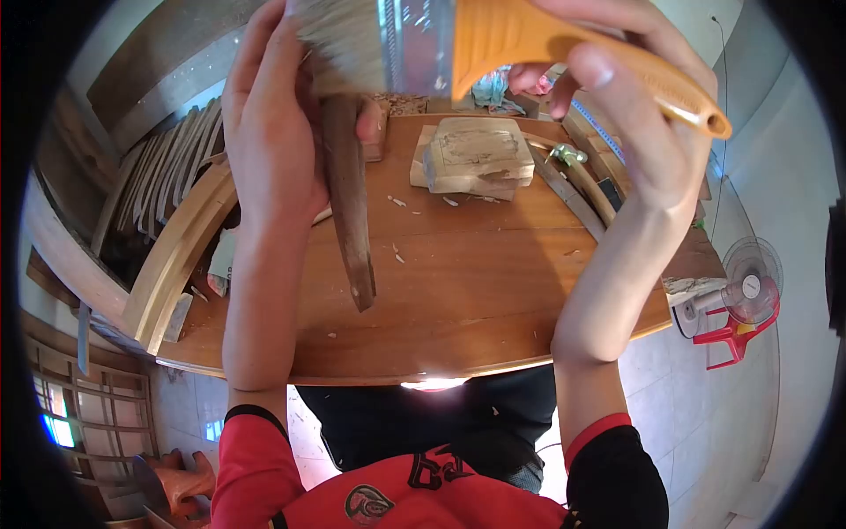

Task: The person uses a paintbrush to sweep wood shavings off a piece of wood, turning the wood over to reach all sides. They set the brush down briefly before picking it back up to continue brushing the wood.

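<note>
Across the middle of the view extends a brown wooden table (458, 256), which serves as the work surface. At its left side lies a long curved timber (181, 251), apparently set there to leave the centre free for handling.

The right hand (656, 115) holds a wide brush (502, 44) above the table. Its thumb presses the near face of the orange handle; the upper fingers wrap behind and a lower fingertip curls beneath. The grip sits well back from the bristles, probably to give them free travel.

The left hand (273, 150) grips a dark wooden piece (346, 194) below the bristles. The thumb tip shows on the right side of the piece and the fingers point upward, close together; their exact contact is hidden. The piece tilts with its narrow end toward the body, likely to present its upper end to the brush. Bristle contact cannot be confirmed.

Beyond, a pale wood block (476, 150) rests on a flat board (420, 159). Right of it lies a hammer (590, 181), seemingly parked within reach. Small wood chips (399, 254) are scattered over the tabletop.
</note>
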Motion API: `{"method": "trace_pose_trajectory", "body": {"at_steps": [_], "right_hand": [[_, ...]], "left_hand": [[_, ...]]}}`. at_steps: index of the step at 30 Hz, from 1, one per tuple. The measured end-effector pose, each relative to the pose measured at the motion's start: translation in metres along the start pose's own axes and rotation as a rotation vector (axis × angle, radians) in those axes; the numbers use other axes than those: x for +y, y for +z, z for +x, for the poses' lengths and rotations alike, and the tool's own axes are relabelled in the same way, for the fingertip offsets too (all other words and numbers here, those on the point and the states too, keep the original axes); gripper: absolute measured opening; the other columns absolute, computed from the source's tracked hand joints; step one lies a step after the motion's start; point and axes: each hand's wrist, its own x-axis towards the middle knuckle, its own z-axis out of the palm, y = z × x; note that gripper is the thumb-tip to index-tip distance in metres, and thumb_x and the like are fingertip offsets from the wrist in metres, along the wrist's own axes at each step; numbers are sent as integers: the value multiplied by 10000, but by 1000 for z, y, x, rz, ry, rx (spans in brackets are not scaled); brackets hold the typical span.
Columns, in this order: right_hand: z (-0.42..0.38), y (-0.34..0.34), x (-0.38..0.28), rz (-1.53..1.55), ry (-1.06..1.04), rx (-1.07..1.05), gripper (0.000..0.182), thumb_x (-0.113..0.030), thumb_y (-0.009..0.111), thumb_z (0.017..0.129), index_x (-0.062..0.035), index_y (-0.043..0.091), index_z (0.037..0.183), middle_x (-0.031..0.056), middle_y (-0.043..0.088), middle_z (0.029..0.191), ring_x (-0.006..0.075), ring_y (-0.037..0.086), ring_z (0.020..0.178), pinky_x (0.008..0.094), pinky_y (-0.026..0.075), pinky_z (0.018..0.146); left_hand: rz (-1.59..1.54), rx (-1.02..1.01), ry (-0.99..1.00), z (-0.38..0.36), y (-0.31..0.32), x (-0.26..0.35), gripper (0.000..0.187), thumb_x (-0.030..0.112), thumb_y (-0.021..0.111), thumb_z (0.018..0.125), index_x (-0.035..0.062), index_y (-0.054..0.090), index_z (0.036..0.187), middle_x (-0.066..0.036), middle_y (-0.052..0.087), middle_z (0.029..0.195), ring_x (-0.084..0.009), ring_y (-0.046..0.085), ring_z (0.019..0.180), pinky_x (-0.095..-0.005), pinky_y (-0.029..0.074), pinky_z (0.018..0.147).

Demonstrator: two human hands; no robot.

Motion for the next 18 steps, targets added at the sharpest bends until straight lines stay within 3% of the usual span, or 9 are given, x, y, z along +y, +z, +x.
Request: {"method": "trace_pose_trajectory", "body": {"at_steps": [4, 7, 8, 11, 12, 14, 17, 18], "right_hand": [[2, -13, -10, -178, 12, -49, 342, -214, 724, 903, 56, 703, 1112, 182, 757, 859, 171, 730, 616, 237, 569, 466], [-1, -4, -8, -114, 31, 17, 332, -235, 711, 920, 52, 714, 1086, 185, 750, 833, 169, 738, 627, 229, 580, 475], [-1, 1, -8, -80, 31, 36, 327, -234, 710, 923, 51, 716, 1084, 189, 749, 833, 171, 743, 636, 227, 584, 484], [0, -1, -3, -122, 38, -7, 331, -222, 706, 930, 48, 710, 1122, 191, 754, 864, 183, 749, 653, 235, 595, 501], [-2, -7, 4, -145, 28, -39, 338, -219, 705, 934, 45, 705, 1145, 187, 758, 884, 189, 751, 658, 242, 599, 508], [-1, -9, 10, -135, 23, -43, 356, -221, 703, 941, 39, 694, 1185, 178, 765, 914, 200, 755, 671, 254, 607, 521], [1, -4, 4, 25, 37, -50, 435, -257, 706, 953, 37, 651, 1268, 176, 766, 942, 216, 764, 696, 268, 612, 526], [3, 2, 0, 26, 41, -54, 446, -261, 706, 954, 41, 643, 1277, 178, 766, 934, 217, 765, 697, 270, 612, 522]], "left_hand": [[-94, -163, 50, 7, -8, 0, 467, 426, 394, 1093, 37, 538, 1309, -71, 632, 1035, -144, 582, 751, -292, 413, 484], [2, 123, 100, 3, 2, -2, 534, 515, 391, 1077, 46, 569, 1260, -59, 618, 1024, -138, 572, 736, -290, 418, 488], [-9, 52, 137, 4, 0, -5, 534, 535, 394, 1069, 50, 589, 1181, -51, 617, 1022, -137, 568, 736, -285, 424, 494], [-17, 109, 112, 8, -1, -6, 488, 511, 389, 1078, 62, 574, 1117, -51, 614, 1017, -135, 574, 749, -289, 426, 497], [-21, 44, 111, 10, -1, -5, 440, 432, 324, 1089, 64, 563, 1050, -48, 615, 906, -142, 572, 704, -287, 415, 519], [-195, -401, 153, 9, -22, -3, 459, 430, 467, 1066, 15, 553, 1241, -80, 665, 964, -153, 659, 848, -326, 533, 716], [-156, -399, 279, 8, -18, -12, 620, 464, 430, 1089, -36, 458, 1455, -148, 609, 1224, -166, 657, 1054, -326, 553, 931], [-40, -90, 304, 4, 6, -24, 615, 446, 427, 1094, -25, 431, 1489, -152, 585, 1263, -166, 641, 1087, -315, 536, 961]]}}
